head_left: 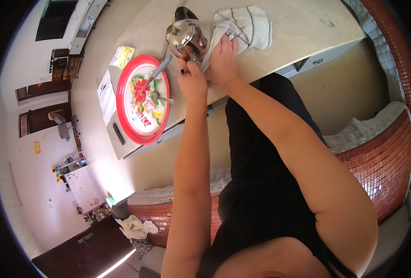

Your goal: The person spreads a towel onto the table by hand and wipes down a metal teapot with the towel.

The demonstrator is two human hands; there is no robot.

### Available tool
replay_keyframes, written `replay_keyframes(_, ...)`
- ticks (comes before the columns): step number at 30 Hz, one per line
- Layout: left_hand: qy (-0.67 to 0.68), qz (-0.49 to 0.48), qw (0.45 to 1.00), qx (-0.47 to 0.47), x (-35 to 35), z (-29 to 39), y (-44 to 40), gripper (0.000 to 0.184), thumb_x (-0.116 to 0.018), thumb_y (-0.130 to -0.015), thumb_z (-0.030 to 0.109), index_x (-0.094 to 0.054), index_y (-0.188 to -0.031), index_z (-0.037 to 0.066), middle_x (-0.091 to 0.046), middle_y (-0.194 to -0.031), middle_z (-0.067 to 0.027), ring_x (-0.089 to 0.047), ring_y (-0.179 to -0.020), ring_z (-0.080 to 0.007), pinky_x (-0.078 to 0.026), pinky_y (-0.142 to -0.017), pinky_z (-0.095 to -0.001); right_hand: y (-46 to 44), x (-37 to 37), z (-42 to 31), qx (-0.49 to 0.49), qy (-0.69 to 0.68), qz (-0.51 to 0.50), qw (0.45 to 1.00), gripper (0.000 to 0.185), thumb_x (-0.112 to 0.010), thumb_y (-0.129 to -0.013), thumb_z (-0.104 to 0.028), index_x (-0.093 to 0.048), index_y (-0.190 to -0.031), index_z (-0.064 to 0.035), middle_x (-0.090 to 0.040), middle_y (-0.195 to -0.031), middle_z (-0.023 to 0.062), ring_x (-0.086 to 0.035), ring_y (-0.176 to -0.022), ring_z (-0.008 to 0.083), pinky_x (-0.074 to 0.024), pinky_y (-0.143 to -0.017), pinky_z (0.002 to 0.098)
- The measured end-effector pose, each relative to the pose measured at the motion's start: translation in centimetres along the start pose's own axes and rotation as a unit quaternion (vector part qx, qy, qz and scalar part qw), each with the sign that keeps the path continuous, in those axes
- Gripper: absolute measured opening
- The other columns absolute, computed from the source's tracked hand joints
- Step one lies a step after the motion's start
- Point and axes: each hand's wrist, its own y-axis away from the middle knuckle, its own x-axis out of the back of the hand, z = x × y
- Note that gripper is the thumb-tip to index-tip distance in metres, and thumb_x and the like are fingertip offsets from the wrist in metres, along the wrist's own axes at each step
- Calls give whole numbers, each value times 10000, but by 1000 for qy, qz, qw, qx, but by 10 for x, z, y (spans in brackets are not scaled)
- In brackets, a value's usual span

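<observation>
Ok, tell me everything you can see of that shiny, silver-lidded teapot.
The teapot is by the pale tabletop's near edge; it looks reflective, like polished metal or glass. A round knob tops the closed lid; a black handle is on the far side. The left hand grips near what looks like its spout; the right hand is on a white, dark-striped cloth against its side. Tilt is unclear.

The person wears a plain black sleeveless fabric top [265, 213] with a curved neckline and narrow black shoulder strap [333, 262], plus plain black cloth legwear [256, 120]; both arms are bare.
</observation>
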Motion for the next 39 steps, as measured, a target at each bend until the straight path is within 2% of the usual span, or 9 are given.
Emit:
replay_keyframes(2, 12, 10, 1000, -11, -1, -6, -2, 426, -454, -913, 255, -555, -1173, -68, -665, -916, -137, -605, -848, -201, -451, -767, -314, 4, -9, -6, -9, -5, 58, 998, 835, -765, -472, -158, -402, -1147, 174, -385, -1244, 304, -339, -1226, 430, -204, -1069, 549)
replay_keyframes(11, -63, -27, 997, -21, 9, 15, 0, 441, -456, -913, 248, -540, -1206, -71, -647, -1052, -171, -605, -947, -229, -438, -846, -302, -18, 29, 45, 118, -39, -45, 991, 606, -704, -630, -107, -478, -1177, 22, -527, -1143, 187, -530, -971, 354, -428, -856, 436)
replay_keyframes(17, 19, -110, 993, -28, 27, -18, -32, 418, -450, -929, 175, -508, -1237, -102, -609, -1166, -139, -557, -1078, -170, -399, -929, -257, -39, 37, 73, 34, -69, -154, 985, 599, -679, -676, -79, -489, -1244, -69, -582, -1139, 109, -558, -989, 369, -474, -798, 354)
replay_keyframes(20, 45, -134, 990, -26, 32, -11, -30, 406, -444, -932, 165, -498, -1264, -64, -597, -1177, -116, -530, -1123, -169, -367, -970, -261, -36, 42, 67, 11, -153, -156, 976, 540, -615, -655, -18, -496, -1181, -23, -556, -1144, 155, -540, -1011, 395, -466, -827, 433)
replay_keyframes(23, 116, -99, 988, 0, 23, -2, -22, 386, -442, -945, 185, -480, -1273, -14, -577, -1201, -95, -507, -1147, -165, -361, -974, -278, -22, 39, 45, 69, -98, -28, 992, 628, -664, -672, -122, -446, -1249, -1, -482, -1237, 223, -482, -1118, 393, -418, -909, 469)
replay_keyframes(27, 180, -46, 977, 101, 10, 19, -14, 362, -441, -957, 225, -465, -1256, 23, -558, -1219, -91, -500, -1150, -169, -375, -951, -293, -23, 23, 13, -12, -95, -26, 995, 965, -779, -580, -390, -344, -1324, 43, -350, -1340, 283, -348, -1252, 400, -229, -1049, 540)
replay_keyframes(29, 208, -30, 971, 117, 8, 17, -19, 361, -434, -962, 239, -468, -1247, 20, -557, -1215, -90, -511, -1133, -171, -387, -930, -293, -25, 14, 7, -31, -70, -17, 997, 985, -784, -568, -411, -342, -1314, 57, -349, -1346, 272, -352, -1244, 404, -223, -1057, 528)
replay_keyframes(32, 135, -70, 988, 31, 9, -19, -30, 390, -373, -960, 337, -480, -1264, 116, -542, -1190, -19, -506, -1050, -126, -414, -870, -310, -23, 14, 2, -15, -75, 0, 997, 1011, -799, -546, -408, -335, -1305, 72, -356, -1347, 261, -359, -1236, 401, -224, -1057, 526)
replay_keyframes(39, 145, -3, 989, -3, 1, -27, -29, 354, -413, -960, 240, -487, -1216, 9, -557, -1167, -67, -559, -1000, -138, -466, -843, -287, -12, 6, 21, 53, -123, 13, 991, 1003, -835, -480, -323, -372, -1285, 57, -405, -1299, 255, -387, -1211, 396, -253, -1037, 528)
